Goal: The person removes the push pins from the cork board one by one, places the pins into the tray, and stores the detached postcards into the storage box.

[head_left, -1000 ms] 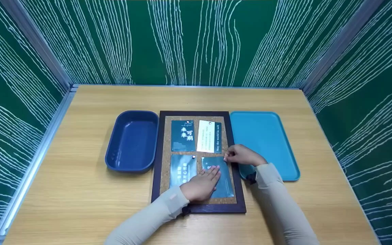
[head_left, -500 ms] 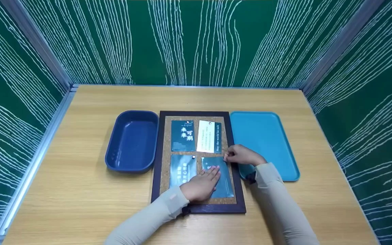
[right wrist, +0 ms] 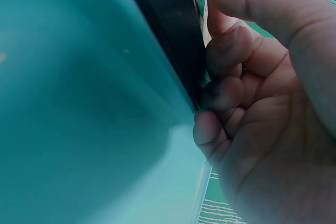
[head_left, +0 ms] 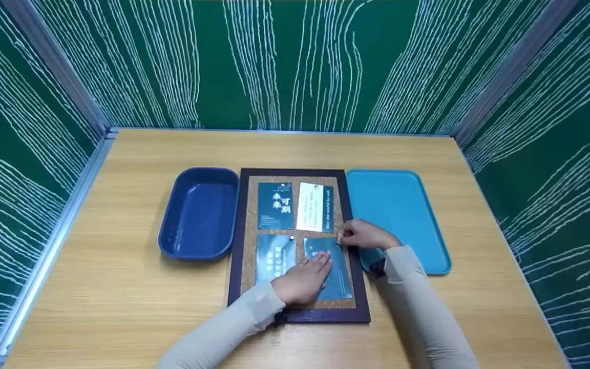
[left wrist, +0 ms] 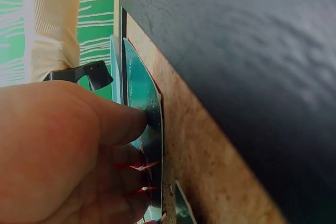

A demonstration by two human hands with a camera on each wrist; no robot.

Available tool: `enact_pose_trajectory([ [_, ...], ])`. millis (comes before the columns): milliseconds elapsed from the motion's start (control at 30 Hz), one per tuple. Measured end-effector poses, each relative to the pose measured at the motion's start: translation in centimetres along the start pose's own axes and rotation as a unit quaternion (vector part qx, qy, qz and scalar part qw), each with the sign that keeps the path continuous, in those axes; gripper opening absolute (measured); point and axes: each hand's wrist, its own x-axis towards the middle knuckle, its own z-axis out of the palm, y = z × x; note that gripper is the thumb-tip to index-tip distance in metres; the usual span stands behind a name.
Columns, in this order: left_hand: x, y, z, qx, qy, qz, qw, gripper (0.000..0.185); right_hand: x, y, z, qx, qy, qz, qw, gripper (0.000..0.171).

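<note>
On the table [head_left: 121, 287], from left: navy tub [head_left: 198, 212], then cork board [head_left: 250, 246] with four cards. Left hand [head_left: 302, 279] flat on lower right card [head_left: 340, 274], fingers straight, together. Right hand [head_left: 364, 234] at card's top corner, fingertips pinching something too small to tell. Beside, teal tray [head_left: 402, 205].

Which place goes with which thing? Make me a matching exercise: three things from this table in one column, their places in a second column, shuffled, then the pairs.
Things
1. dark blue tub
2. light blue tray
3. white card

Places
A. pinned on the cork board, upper right
B. on the table, left of the board
C. on the table, right of the board

Pairs: 1-B, 2-C, 3-A
</note>
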Motion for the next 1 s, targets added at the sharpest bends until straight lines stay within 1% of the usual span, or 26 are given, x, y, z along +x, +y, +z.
enact_pose_trajectory([
  [100, 0.00, 0.02, 0.11, 0.011, 0.000, 0.003, 0.9999, 0.053, 0.08, 0.16, 0.09, 0.001, 0.000, 0.008, 1.000, 0.013],
  [267, -0.02, 0.08, 0.17, 0.005, -0.006, -0.002, 1.0000, 0.053, 0.17, 0.25, 0.18, 0.004, -0.007, 0.029, 1.000, 0.015],
  [633, 0.17, 0.02, 0.21, 0.002, -0.002, -0.007, 1.0000, 0.054, 0.05, 0.34, -0.08, 0.022, -0.009, 0.037, 0.999, 0.015],
  [867, 0.13, 0.08, 0.17, -0.003, 0.000, -0.009, 1.0000, 0.054, -0.20, 0.32, -0.13, 0.032, -0.008, 0.035, 0.999, 0.014],
  [1000, 0.11, 0.12, 0.14, 0.004, 0.000, -0.007, 1.0000, 0.054, -0.29, 0.38, -0.12, 0.030, -0.008, 0.017, 0.999, 0.015],
])
